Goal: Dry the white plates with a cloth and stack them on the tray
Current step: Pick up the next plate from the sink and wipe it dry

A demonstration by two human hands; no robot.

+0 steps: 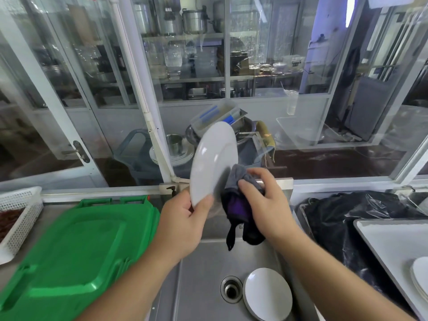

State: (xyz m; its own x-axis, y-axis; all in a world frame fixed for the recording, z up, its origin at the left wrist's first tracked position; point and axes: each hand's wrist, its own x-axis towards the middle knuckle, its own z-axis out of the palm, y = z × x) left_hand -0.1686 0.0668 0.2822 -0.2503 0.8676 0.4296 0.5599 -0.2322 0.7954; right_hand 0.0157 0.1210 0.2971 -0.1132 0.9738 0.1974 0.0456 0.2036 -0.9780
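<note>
My left hand (185, 218) grips the lower rim of a white plate (212, 161), held nearly upright above the sink. My right hand (264, 200) clutches a grey and purple cloth (238, 200) and presses it against the plate's lower right edge; a dark end of the cloth dangles below. More white plates (267, 293) lie stacked in the steel sink (203, 262) beside the drain. At the right a metal tray (382, 239) carries a few white plates (420, 274) at the frame's edge.
Stacked green lids (76, 246) cover the counter on the left, beside a white perforated basket (20, 212). A black plastic bag (347, 218) lies between sink and tray. Behind the glass partition (185, 66) stand shelves of pots and a tub of dishes.
</note>
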